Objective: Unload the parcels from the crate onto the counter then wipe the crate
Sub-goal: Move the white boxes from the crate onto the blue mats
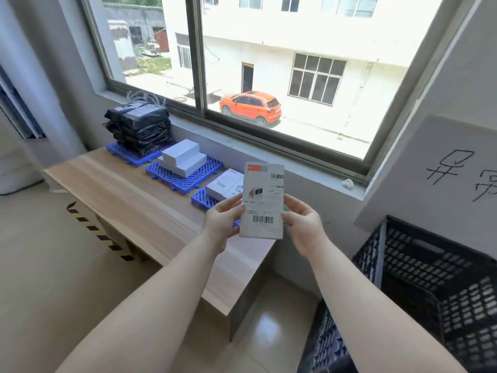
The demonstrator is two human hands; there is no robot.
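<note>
Parcel [262, 201] is held upright above the counter [139, 200] near edge, bare wood leftward, pinched at its sides by left hand [222, 220] and right hand [302, 224] fingers

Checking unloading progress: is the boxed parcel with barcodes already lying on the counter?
No, both hands, left hand and right hand, hold the parcel upright above the counter.

Matt wood-grain counter [129, 192], glossy black plastic-wrapped parcels [139, 125], smooth white cardboard box [262, 200], black plastic crate [435, 286].

bright window [269, 63] above grey sill [309, 173], pale tiled floor [40, 265].
</note>
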